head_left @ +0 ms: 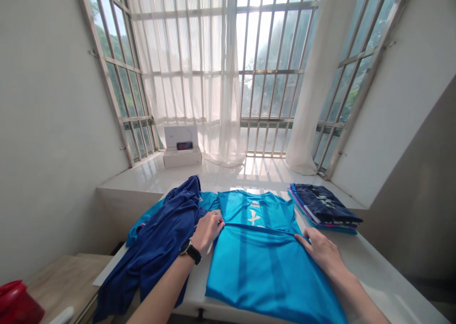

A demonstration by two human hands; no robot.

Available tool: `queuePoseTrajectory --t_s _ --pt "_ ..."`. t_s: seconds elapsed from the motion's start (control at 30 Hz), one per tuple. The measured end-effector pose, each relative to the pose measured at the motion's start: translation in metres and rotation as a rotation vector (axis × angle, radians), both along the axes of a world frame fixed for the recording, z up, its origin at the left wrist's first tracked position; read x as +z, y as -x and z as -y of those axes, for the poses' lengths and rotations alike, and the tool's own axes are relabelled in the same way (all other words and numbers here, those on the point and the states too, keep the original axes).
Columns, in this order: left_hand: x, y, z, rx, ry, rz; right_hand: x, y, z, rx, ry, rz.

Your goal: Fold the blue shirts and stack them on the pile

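The blue shirt (260,269) lies left of the folded stack (324,204), the person's left hand (207,231) and right hand (325,252) pinching its crosswise edge (260,228) at both ends, best kept taut and level.

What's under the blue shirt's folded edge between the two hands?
Just above that edge, a white print shows on the blue shirt, its lower part cut off by the fold. Whatever lies beneath the folded fabric is covered.

Head cam, fwd & down, close over blue tee (256,267), twd window (274,43).
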State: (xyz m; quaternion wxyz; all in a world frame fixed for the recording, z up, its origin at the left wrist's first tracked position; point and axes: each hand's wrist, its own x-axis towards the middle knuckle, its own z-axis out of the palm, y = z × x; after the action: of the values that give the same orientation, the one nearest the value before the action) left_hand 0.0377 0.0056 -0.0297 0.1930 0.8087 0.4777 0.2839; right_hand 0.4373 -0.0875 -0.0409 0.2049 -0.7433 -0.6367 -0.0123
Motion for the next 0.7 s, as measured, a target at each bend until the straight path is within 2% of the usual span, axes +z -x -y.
queuePoseTrajectory --t_s 0.07,0.13,0.2,0.27,0.4,0.53,0.7 --pt "0.004 -0.012 0.01 -0.011 -0.086 -0.013 0.002 0.014 0.003 0.019 -0.132 0.086" --pt "0.005 -0.027 0.022 -0.067 -0.166 -0.026 0.001 0.032 0.005 0.105 -0.186 0.11" --pt "0.001 -0.041 0.031 -0.162 -0.181 -0.081 -0.005 0.049 0.007 0.212 -0.137 0.097" --pt "-0.007 -0.048 0.037 -0.241 -0.138 -0.176 -0.014 0.06 0.01 0.267 -0.025 0.083" --pt "-0.02 -0.046 0.037 -0.251 -0.074 -0.286 -0.03 0.062 0.012 0.223 0.181 0.065" --pt "-0.02 -0.039 0.034 -0.248 -0.066 -0.291 -0.036 0.054 0.011 0.191 0.211 0.079" --pt "-0.006 -0.04 0.039 -0.235 -0.034 -0.294 -0.033 0.052 0.01 0.179 0.222 0.078"
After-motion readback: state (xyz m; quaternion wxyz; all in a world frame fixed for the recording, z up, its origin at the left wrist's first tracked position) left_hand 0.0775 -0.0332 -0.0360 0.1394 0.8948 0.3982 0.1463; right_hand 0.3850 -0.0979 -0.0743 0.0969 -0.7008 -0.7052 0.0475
